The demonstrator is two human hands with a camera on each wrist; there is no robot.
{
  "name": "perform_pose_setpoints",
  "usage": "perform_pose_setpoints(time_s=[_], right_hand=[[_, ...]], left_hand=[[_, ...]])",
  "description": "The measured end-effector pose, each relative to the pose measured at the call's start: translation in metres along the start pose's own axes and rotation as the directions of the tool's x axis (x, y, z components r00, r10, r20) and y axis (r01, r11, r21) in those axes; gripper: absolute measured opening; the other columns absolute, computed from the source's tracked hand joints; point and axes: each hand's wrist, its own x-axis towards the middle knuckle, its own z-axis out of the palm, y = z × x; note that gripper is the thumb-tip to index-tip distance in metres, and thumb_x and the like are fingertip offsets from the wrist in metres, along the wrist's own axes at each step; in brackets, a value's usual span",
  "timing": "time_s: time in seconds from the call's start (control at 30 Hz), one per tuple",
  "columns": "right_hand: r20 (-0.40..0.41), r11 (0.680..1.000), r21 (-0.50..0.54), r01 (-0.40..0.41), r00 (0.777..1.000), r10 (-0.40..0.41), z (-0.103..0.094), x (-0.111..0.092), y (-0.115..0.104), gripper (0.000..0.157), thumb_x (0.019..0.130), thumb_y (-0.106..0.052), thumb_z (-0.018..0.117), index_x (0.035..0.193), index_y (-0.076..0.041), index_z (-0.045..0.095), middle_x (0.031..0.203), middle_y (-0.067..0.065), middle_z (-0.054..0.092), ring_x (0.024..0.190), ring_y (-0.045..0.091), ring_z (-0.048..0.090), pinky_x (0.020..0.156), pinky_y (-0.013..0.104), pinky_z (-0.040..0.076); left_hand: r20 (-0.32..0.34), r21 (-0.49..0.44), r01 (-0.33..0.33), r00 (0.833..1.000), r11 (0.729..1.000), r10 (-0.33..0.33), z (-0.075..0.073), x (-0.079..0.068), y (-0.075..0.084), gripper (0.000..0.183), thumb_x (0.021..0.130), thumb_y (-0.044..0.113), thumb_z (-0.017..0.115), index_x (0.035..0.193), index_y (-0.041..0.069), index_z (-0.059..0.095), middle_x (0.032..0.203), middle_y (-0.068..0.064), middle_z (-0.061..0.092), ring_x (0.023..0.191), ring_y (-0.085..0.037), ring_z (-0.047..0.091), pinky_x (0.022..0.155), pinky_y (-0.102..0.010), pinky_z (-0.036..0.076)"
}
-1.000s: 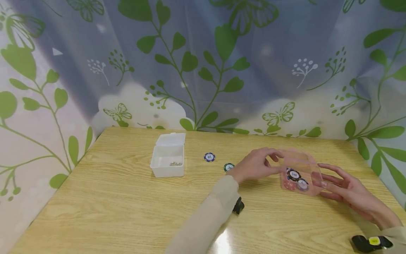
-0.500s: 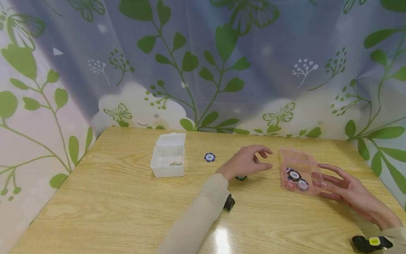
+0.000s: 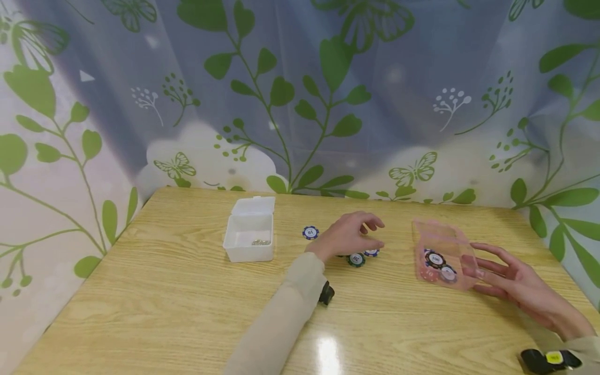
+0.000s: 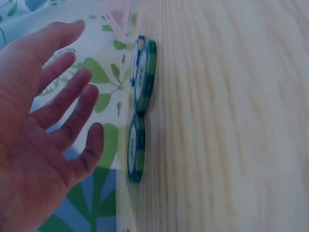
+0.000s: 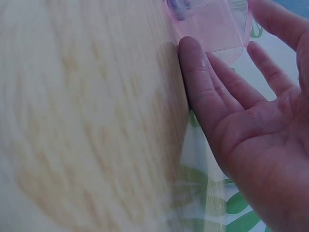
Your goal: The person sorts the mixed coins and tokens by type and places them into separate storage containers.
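My left hand [image 3: 349, 234] hovers over several poker chips on the table, fingers loosely bent and holding nothing. A green poker chip [image 3: 356, 259] lies below it, a blue poker chip [image 3: 372, 252] partly under its fingers. Another green chip [image 4: 137, 147] shows in the left wrist view, mostly hidden from the head view. My right hand [image 3: 520, 284] touches the right side of a clear pink box [image 3: 461, 281] with extended fingers; its lid stands raised at the back. Inside are a black poker chip [image 3: 435, 259], a pale blue-edged one [image 3: 448, 273] and a red one [image 3: 428, 273].
A white lidded box [image 3: 248, 253] stands open at the left, with small shiny metal pieces [image 3: 260, 242] inside. A blue poker chip [image 3: 310, 232] lies between it and my left hand. Behind the wooden table [image 3: 187, 302] hangs a leaf-patterned curtain [image 3: 300, 104].
My left hand has drawn back leftward from the pink box to above the loose chips. A green and a blue chip have come into view beneath it. The right hand stays at the box.
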Motion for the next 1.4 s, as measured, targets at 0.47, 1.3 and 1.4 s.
perform_pose_setpoints(time_s=[0.47,1.3,1.4], right_hand=[[-0.035,0.999,-0.029,-0.021,0.999,0.02,0.0,-0.001,0.0,0.06,0.106,0.008,0.04,0.157,-0.021,0.029,0.138,-0.019,0.062,0.119,0.007,0.068,0.09,0.03,0.06],[-0.014,1.0,0.001,-0.006,1.0,0.006,0.001,0.0,0.0,0.059,0.106,0.009,0.038,0.157,-0.02,0.03,0.14,-0.015,0.063,0.121,0.007,0.067,0.092,0.031,0.06],[-0.012,1.0,-0.003,-0.009,1.0,0.009,0.001,0.0,0.0,0.059,0.107,0.008,0.039,0.158,-0.018,0.028,0.14,-0.015,0.063,0.121,0.007,0.067,0.092,0.031,0.06]], left_hand=[[0.069,0.221,0.114,0.989,0.969,-0.132,0.0,-0.008,-0.002,0.048,0.092,0.039,0.078,0.135,0.025,0.064,0.135,0.004,0.061,0.126,-0.016,0.057,0.113,-0.06,0.035],[0.06,0.355,0.223,0.964,0.908,-0.26,0.003,0.003,0.008,0.03,0.088,0.037,0.081,0.111,0.029,0.064,0.119,0.007,0.06,0.111,-0.016,0.056,0.11,-0.059,0.038],[0.066,0.328,0.217,0.966,0.919,-0.252,0.003,0.003,0.01,0.03,0.088,0.034,0.081,0.109,0.028,0.06,0.108,0.01,0.06,0.099,-0.011,0.056,0.112,-0.061,0.035]])
